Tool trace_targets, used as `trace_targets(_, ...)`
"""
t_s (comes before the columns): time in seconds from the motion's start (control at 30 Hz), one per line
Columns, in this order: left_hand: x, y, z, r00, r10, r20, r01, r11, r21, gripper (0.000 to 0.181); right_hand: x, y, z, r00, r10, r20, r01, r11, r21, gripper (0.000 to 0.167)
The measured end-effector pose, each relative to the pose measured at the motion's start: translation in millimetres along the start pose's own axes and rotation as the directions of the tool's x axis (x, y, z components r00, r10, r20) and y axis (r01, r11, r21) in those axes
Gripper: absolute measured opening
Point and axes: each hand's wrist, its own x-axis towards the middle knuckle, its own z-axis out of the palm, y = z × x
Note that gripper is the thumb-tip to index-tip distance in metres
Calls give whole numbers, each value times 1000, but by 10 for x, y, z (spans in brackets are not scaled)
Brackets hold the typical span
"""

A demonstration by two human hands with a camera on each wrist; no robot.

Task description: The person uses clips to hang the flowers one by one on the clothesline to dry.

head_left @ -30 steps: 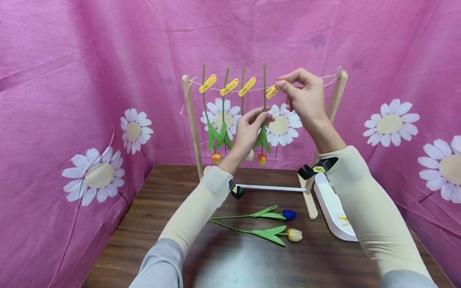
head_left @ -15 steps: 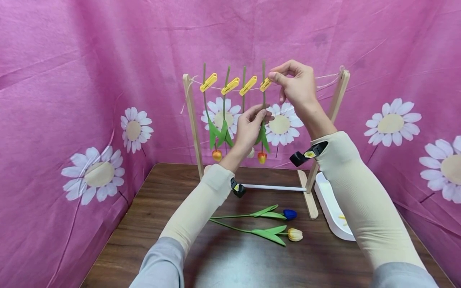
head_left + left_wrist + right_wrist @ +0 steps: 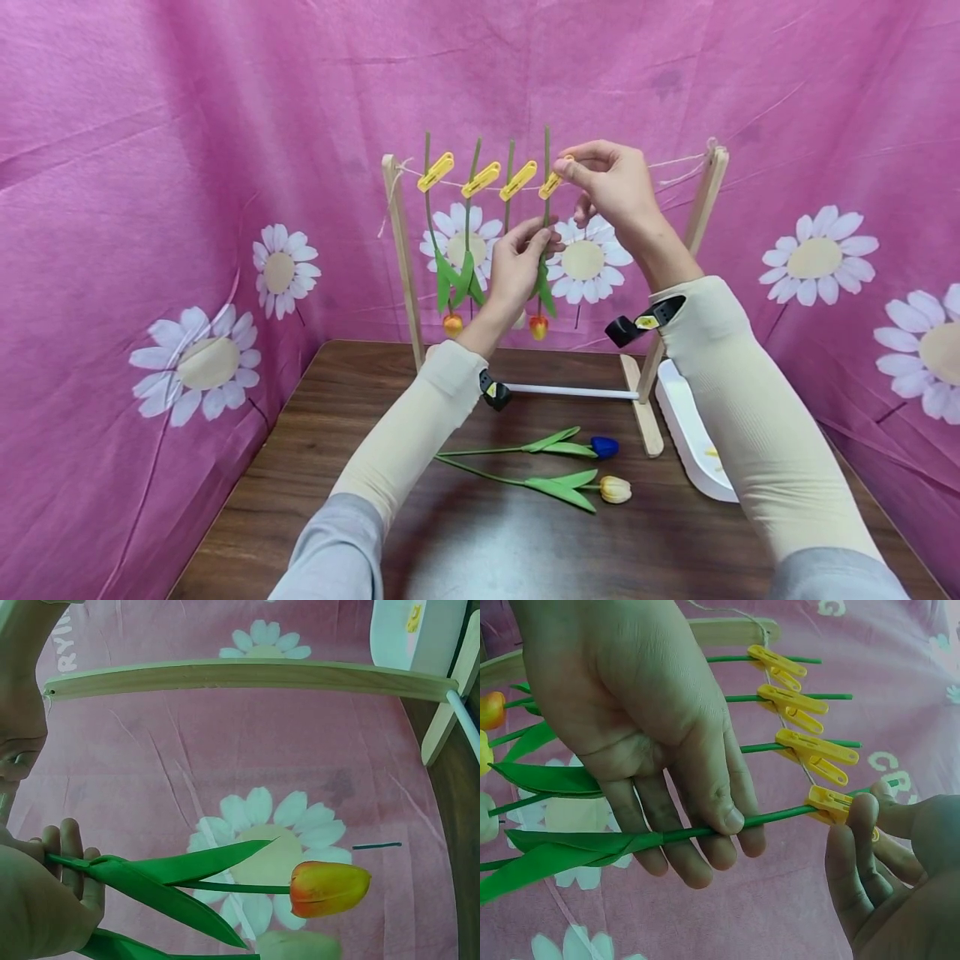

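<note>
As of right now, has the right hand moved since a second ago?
Yes: in the head view, the right hand has shifted left, farther from the wooden right post, along with the yellow clothespin it pinches.

Pegs [image 3: 520, 181] yellow; held tulip [image 3: 538, 327] orange-red and yellow, stem [image 3: 778, 817] green. Backdrop [image 3: 480, 75] pink, printed with white daisies [image 3: 815, 257]. Worktop [image 3: 322, 425] brown, grained; right-edge tray [image 3: 675, 408] white.

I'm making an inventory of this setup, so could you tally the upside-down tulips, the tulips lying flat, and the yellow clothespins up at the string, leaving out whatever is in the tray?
Upside-down tulips: 4
Flat-lying tulips: 2
Yellow clothespins at the string: 4
Total: 10
</note>
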Motion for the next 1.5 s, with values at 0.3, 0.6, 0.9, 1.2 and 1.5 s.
trace_targets(0.3, -26, 38, -15, 999, -7, 37, 5, 999, 49, 29, -59, -14, -44, 1000, -8, 2, 8, 999, 45, 44)
trace_targets(0.6, -78, 49, -112, 995, 47, 93, -58, 991, 120, 35, -249, 7, -260, 969, -168, -181, 206, 954, 218, 12)
trace_targets(0.9, -315, 72, -439, 975, 97, 198, -147, 955, 256, 39, -574, 261, -695, 966, -157, -207, 202, 954, 223, 13)
trace_targets(1.2, -581, -82, -903, 971, 23, 236, -94, 951, 295, 20, -888, 653, -1224, 978, -104, -182, 127, 984, 121, 15)
trace_targets(1.5, -879, -421, -1340, 918, -131, 375, -22, 926, 376, 19, -1146, 1063, -1776, 996, -5, -89, -40, 867, -496, 24)
